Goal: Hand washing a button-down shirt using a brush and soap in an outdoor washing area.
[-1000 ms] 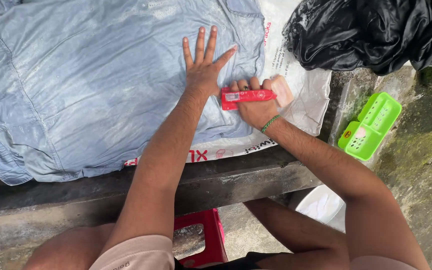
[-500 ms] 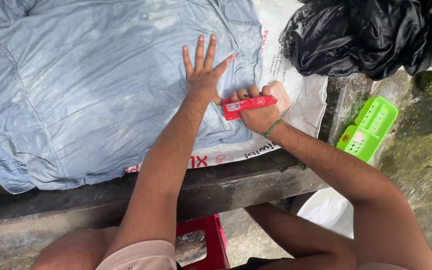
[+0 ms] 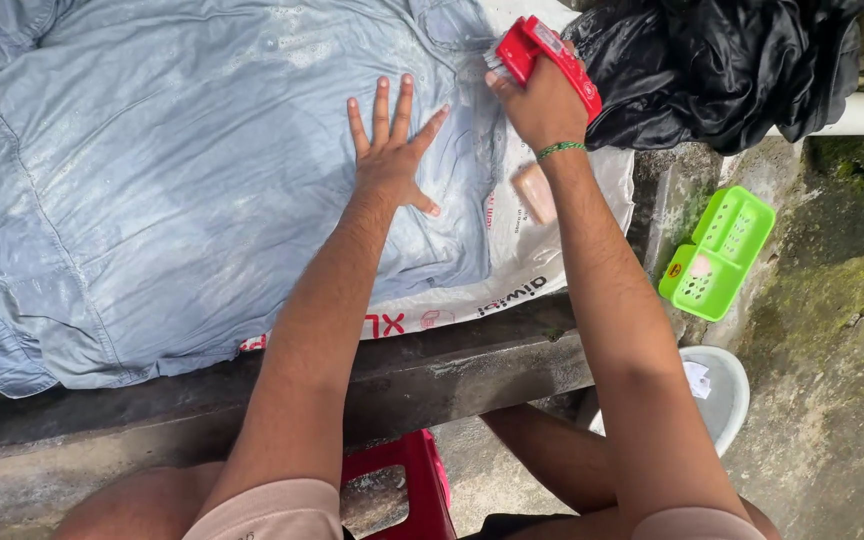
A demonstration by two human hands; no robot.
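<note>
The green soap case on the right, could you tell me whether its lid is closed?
No, the green soap case lies hinged open on the stone ledge, with both perforated halves facing up.

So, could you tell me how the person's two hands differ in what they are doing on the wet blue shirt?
The left hand lies flat and open, fingers spread, pressing the blue shirt; the right hand is closed around a red scrubbing brush. The left holds nothing; the right wears a green wrist band. The left sits mid-shirt, the right at its far edge. Both are bare.
</note>
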